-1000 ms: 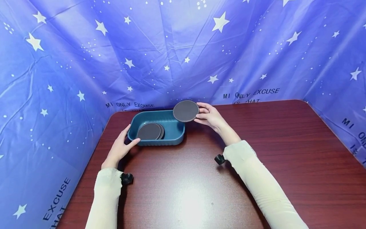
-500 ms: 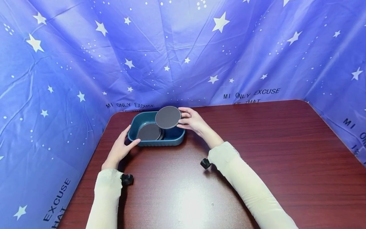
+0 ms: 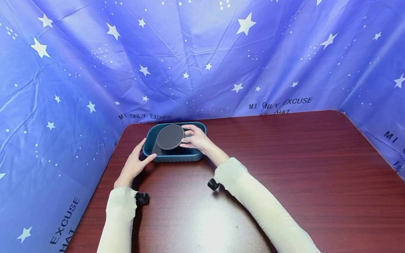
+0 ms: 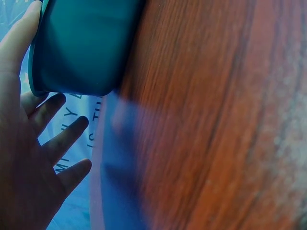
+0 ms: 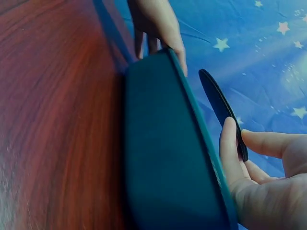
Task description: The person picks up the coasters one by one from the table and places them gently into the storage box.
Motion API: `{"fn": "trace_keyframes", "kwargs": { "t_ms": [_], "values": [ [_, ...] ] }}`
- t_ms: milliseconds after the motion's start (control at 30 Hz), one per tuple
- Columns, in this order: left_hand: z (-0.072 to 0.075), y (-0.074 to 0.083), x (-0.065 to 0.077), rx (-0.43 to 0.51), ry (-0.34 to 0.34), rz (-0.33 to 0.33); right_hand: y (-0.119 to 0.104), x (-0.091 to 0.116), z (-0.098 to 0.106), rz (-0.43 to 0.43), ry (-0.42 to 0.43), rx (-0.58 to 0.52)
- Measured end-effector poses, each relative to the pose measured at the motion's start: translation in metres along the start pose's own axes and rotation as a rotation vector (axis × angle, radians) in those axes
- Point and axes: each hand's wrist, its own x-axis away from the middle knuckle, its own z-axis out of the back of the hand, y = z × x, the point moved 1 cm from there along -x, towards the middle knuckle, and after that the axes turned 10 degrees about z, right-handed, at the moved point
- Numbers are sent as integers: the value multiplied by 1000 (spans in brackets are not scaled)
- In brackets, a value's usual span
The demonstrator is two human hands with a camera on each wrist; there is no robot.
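Note:
My right hand (image 3: 197, 138) pinches a dark grey round coaster (image 3: 171, 137) by its edge, thumb on one face and fingers on the other. In the right wrist view the coaster (image 5: 218, 98) is tilted and above the rim of the teal rectangular tub (image 5: 168, 139). Inside the tub (image 3: 177, 158), toward its left, dark round coasters (image 3: 158, 150) lie partly hidden under the held one. My left hand (image 3: 134, 163) touches the tub's left front corner, thumb at the front rim and fingers at the left end. Its fingers are straight and spread in the left wrist view.
The tub stands at the back left of a dark red wooden table (image 3: 284, 158), close to the back edge. A blue curtain (image 3: 202, 52) with white stars and lettering hangs behind and at both sides. A black wrist device (image 3: 213, 184) sits at the right sleeve.
My right hand has moved left with the coaster, from beyond the tub's right end to over the coasters in it. The left hand has kept its place at the corner.

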Motion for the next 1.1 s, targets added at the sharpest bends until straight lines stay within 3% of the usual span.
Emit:
{"fn": "trace_keyframes", "kwargs": {
  "t_ms": [367,833,1100],
  "values": [
    [-3,0,-1,15,2,-6,19,-14,-22,-62,11,74],
    [-1,0,0,4,-1,-4,19,-12,-23,-125,-46,228],
    [-1,0,-1,3,20,-19,17,-13,-23,-146,-40,261]
  ]
}}
